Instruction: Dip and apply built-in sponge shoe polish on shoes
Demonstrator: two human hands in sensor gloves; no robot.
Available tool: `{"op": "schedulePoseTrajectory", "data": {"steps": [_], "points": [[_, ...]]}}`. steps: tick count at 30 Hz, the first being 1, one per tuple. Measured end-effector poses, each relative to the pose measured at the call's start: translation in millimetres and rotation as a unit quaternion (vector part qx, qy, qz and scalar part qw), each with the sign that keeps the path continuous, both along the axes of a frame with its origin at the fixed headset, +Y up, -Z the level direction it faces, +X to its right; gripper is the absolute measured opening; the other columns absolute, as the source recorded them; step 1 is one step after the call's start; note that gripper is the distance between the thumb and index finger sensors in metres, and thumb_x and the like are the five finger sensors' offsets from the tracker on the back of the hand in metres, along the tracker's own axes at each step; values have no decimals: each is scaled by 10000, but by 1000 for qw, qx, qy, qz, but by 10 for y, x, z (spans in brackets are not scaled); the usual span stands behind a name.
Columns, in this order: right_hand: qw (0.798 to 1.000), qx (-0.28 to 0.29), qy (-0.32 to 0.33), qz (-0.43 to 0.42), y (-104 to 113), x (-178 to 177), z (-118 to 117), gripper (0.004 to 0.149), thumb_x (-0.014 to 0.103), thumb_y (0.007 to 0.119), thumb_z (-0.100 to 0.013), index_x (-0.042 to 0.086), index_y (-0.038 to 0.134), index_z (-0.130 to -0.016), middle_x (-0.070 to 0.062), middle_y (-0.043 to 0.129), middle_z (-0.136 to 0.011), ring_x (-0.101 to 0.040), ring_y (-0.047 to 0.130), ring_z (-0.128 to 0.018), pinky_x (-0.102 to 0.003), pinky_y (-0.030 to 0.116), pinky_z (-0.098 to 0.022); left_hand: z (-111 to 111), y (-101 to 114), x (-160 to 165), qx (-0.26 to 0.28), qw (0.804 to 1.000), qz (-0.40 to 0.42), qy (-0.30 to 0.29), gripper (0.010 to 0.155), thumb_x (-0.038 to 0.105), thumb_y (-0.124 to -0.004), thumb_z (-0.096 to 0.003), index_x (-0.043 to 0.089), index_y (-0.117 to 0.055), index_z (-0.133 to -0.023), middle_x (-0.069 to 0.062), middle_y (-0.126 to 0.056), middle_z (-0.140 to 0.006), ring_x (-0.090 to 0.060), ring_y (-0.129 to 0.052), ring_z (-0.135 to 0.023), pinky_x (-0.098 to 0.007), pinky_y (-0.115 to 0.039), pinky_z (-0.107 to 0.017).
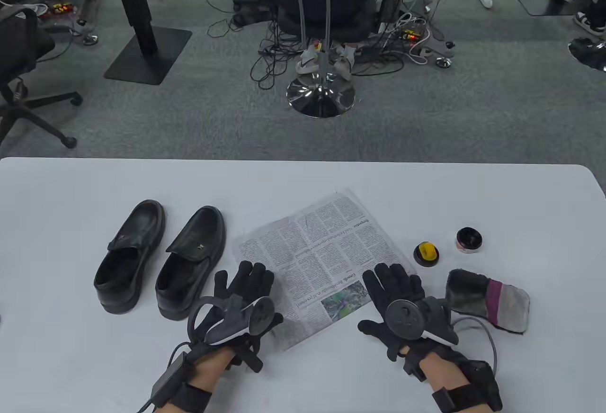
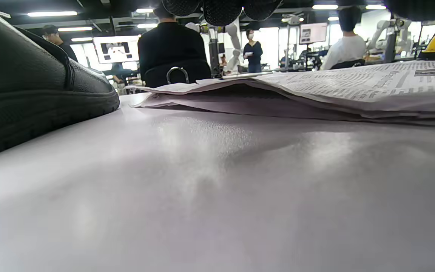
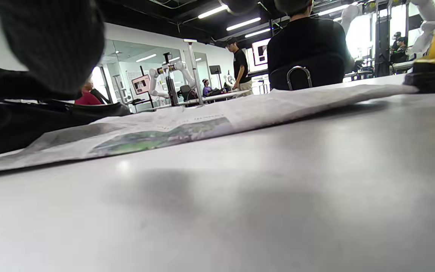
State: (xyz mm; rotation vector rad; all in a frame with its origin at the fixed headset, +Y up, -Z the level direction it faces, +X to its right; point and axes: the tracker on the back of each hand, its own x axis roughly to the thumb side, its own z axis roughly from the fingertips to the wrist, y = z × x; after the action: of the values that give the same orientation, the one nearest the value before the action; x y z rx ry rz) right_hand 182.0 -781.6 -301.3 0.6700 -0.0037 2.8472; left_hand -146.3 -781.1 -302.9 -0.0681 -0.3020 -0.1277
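Two black loafers stand side by side at the table's left, one point(image 1: 129, 256) further left, the other point(image 1: 191, 262) next to my left hand. A sheet of newspaper point(image 1: 317, 256) lies in the middle. A black sponge applicator with a yellow grip point(image 1: 426, 254) and an open polish tin point(image 1: 468, 240) sit to its right. My left hand point(image 1: 244, 290) lies flat and empty at the paper's left corner. My right hand point(image 1: 395, 290) lies flat and empty at the paper's right corner. The left wrist view shows a loafer's sole point(image 2: 32, 109) and the paper's edge point(image 2: 315, 94).
A dirty grey cloth with a purple band point(image 1: 487, 299) lies right of my right hand. The white table point(image 1: 71, 361) ends at a far edge, with office floor, a stool and chairs beyond.
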Motion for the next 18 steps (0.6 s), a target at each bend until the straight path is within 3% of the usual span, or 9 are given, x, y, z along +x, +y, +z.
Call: {"op": "schedulePoseTrajectory", "data": {"steps": [4,8,12,18], "points": [[1000,-1,3,3,-4,-23,15,960,648,777,-408,264,210,-1081,-146,238,-1122,-547,309,-1037,-749,356,-677,20,6,-2,2,1000,0,15,823,733,-621,-420,318,-435,-1105,35,-432,-1255,-304,-380,-1186,-717,-366,-753],[1000,5,1,-3,28,-11,30,959,649,775,-409,265,210,-1081,-147,236,-1122,-547,308,-1037,-749,354,-678,35,63,-1,40,998,-10,48,761,714,-647,-433,313,-568,-1074,43,-560,-1219,-302,-473,-1164,-703,-393,-751],[1000,15,-4,-15,76,28,28,959,649,775,-408,262,214,-1082,-146,238,-1122,-547,307,-1038,-748,353,-679,56,121,27,79,990,-56,102,636,716,-673,-435,334,-815,-922,73,-706,-1144,-286,-620,-1112,-673,-445,-750],[1000,16,-7,-20,92,48,32,953,646,774,-412,257,223,-1085,-148,241,-1122,-549,310,-1036,-748,355,-678,36,6,117,48,984,-88,145,747,825,-618,-378,311,-907,-836,82,-767,-1108,-299,-680,-1082,-671,-459,-748]]}}
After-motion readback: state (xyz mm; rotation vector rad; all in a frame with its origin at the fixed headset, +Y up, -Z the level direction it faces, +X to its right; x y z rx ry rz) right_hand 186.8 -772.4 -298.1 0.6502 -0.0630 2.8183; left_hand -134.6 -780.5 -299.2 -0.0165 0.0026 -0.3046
